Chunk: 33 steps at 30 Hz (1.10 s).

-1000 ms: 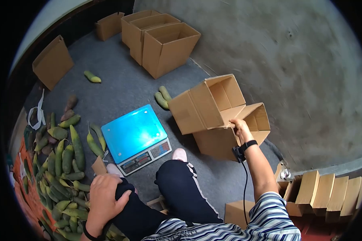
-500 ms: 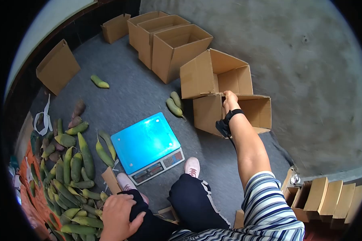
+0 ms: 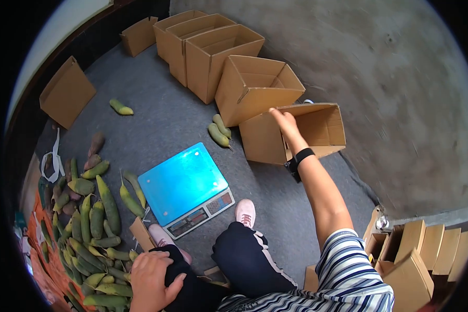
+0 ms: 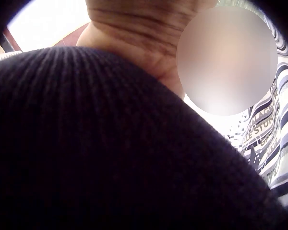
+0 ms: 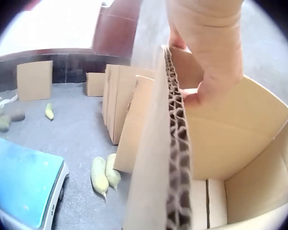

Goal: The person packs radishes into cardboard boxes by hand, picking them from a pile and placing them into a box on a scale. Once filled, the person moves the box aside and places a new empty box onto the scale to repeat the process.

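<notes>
My right hand (image 3: 286, 125) grips the rim of an open cardboard box (image 3: 260, 138), which lies tilted with its mouth toward the right. In the right wrist view, the thumb is inside the box wall (image 5: 230, 129) and the other fingertips are mostly hidden behind its corrugated edge. Another open box (image 3: 270, 101) stands just beyond, at the end of a row. On my left knee rests the left hand (image 3: 153, 278), holding nothing, its fingers loosely extended. Dark ribbed cloth (image 4: 86, 143) fills most of the left wrist view, below the wrist.
A blue-topped digital scale (image 3: 184, 182) sits on the floor before my feet. Long green radishes (image 3: 96, 221) lie piled at left; two more (image 3: 218, 135) lie beside the boxes. Several open boxes (image 3: 223, 62) line up at the back. Folded cartons (image 3: 413, 244) stand at lower right.
The farther box has swung from tilted to upright and joined the back row. My right hand has shifted onto the nearer box, which has moved up and left. The left hand stays on the knee.
</notes>
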Motion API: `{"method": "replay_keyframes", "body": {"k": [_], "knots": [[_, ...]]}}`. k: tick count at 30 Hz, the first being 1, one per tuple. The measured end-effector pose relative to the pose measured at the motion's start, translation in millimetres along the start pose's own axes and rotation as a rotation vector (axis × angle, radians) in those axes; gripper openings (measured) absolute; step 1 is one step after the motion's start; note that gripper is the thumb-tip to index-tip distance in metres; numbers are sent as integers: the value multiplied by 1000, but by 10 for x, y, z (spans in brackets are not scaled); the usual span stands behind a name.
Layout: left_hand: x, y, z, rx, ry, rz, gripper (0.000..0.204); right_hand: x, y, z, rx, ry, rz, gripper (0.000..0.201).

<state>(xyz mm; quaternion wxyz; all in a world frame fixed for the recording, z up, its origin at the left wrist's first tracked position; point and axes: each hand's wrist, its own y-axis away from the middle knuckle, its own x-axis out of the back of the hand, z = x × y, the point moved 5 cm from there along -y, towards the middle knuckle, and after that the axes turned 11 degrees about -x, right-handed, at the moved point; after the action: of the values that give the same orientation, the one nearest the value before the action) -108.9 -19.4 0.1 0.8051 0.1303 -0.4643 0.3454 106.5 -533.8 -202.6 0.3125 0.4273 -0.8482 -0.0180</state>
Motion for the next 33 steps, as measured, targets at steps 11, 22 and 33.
{"method": "replay_keyframes", "body": {"k": [11, 22, 33], "knots": [[-52, 75, 29, 8, -58, 40, 34, -137, 792, -276, 410, 670, 79, 32], [0, -21, 100, 1, -71, -43, 27, -96, 1683, -338, 780, 506, 474, 49], [-133, 116, 164, 93, -108, -10, 27, 2269, 2851, 1560, 299, 769, 725, 45]]}}
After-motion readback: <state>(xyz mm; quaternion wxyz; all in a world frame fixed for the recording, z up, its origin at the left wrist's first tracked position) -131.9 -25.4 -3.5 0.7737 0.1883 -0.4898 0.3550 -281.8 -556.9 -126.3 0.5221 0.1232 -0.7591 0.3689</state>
